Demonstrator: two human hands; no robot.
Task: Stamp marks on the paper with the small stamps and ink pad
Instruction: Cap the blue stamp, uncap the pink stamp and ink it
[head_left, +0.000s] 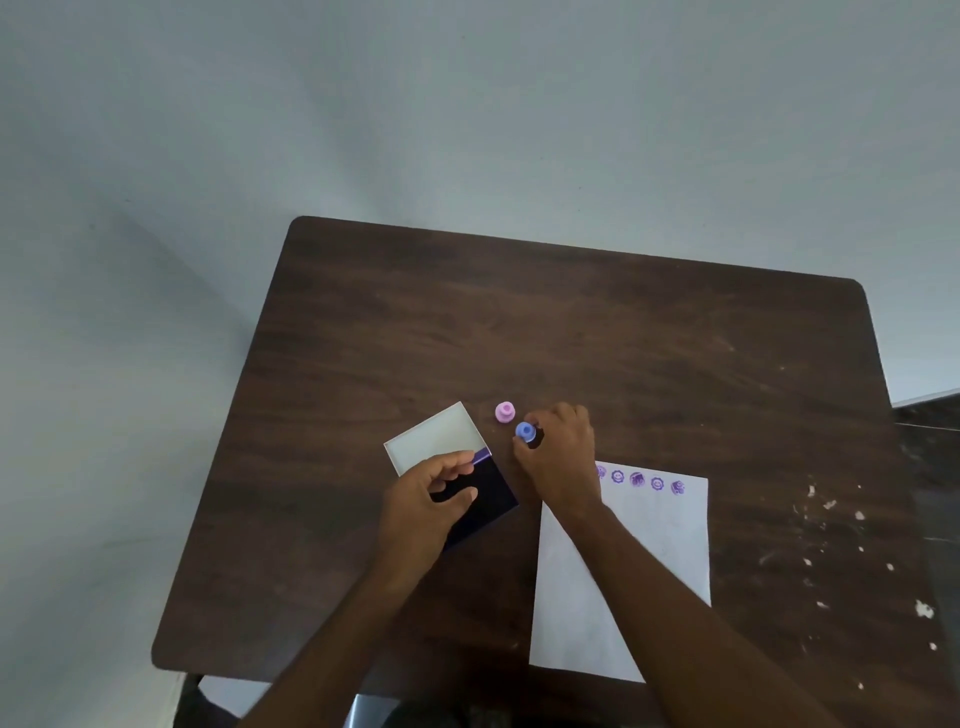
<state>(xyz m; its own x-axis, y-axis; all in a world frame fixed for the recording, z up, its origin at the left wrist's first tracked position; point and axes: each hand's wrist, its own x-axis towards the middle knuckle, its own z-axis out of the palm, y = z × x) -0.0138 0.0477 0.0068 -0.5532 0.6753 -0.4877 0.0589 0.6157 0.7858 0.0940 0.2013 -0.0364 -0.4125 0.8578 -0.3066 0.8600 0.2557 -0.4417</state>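
On a dark wood-grain tabletop (571, 322) flecked with white chips at its right side, before a pale grey wall (467, 104), an ink pad case (483, 499) lies open, its white lid (434, 434) folded away and the dark pad facing up. The left hand (431, 499) hovers over the pad, fingers loosely curved and holding nothing. The right hand (561, 457) pinches a blue stamp (525, 431) upright; a pink stamp (504, 412) stands just beyond. Under the right wrist, the paper (660, 545) runs lengthwise toward the person, purple marks (637, 479) along its far edge.
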